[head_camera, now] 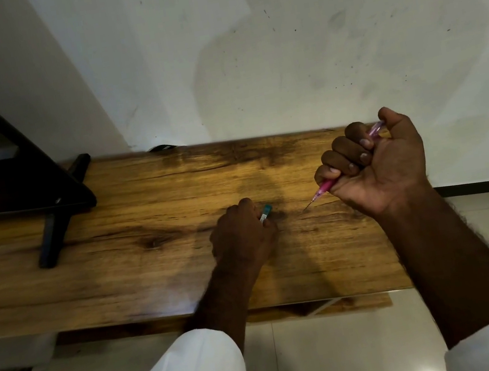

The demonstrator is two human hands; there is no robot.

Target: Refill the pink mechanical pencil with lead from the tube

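Pink pencil [331,183], thin lead protruding

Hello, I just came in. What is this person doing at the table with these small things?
A person in white sleeves is working over a brown wooden table. The right hand is closed in a fist around a pink mechanical pencil, held above the table with its tip pointing down and to the left; a thin lead sticks out of the tip. The left hand is down on the tabletop, gripping a small clear lead tube with a teal cap. A black stand sits at the left.
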